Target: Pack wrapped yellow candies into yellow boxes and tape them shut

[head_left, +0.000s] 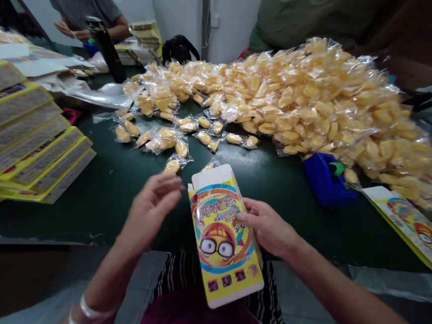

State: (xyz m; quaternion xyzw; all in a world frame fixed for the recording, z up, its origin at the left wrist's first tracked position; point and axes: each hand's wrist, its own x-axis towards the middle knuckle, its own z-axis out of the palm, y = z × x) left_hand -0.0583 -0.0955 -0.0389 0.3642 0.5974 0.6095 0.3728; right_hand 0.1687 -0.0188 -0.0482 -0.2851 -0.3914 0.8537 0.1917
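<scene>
My right hand (271,226) grips a yellow printed carton (219,237) by its right side, thumb on the front. The carton is tilted over my lap, its picture of a face with glasses toward me and a white flap standing up at the top. My left hand (155,202) is left of the carton, fingers loosely bent and thumb apart, with nothing visible between them. Just beyond its knuckles lies a clear-wrapped yellow piece (171,166); whether they touch I cannot tell. Another wrapped piece (211,165) is partly hidden behind the carton's top.
A large heap of wrapped yellow pieces (310,99) covers the table's (116,194) back and right. A blue tape dispenser (324,180) and a flat carton (416,225) lie at right. Stacked cartons (27,137) stand left. A dark bottle (105,48) and another person (86,7) are beyond.
</scene>
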